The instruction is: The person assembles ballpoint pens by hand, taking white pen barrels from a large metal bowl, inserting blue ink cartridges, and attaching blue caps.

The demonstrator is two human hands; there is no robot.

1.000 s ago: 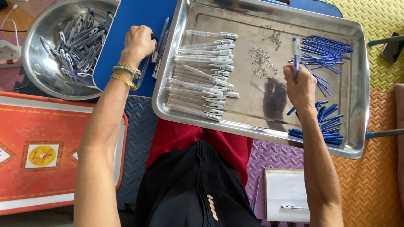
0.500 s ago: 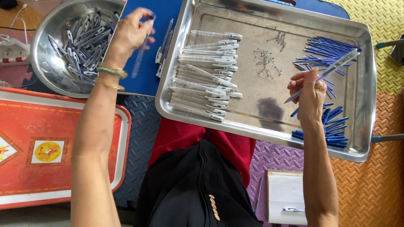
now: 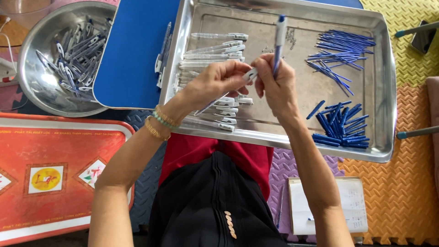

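Over the rectangular steel tray (image 3: 386, 91), the right hand (image 3: 276, 87) pinches a clear pen barrel with a blue tip (image 3: 279, 39), held upright and pointing away from the person. The left hand (image 3: 215, 82), fingers closed on a clear pen barrel with a white cap (image 3: 228, 91), slants it up toward the right hand, so the two hands nearly touch.

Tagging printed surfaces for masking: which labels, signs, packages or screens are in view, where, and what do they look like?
Red tray: lower left, rectangular, white border, printed diamond and square emblems in yellow, white and red.
Notepad: bottom right on the purple mat, white sheets with handwriting, a pen across it.
Phone-like dark slab: top right edge on the yellow mat, screen dark.
No packages visible.
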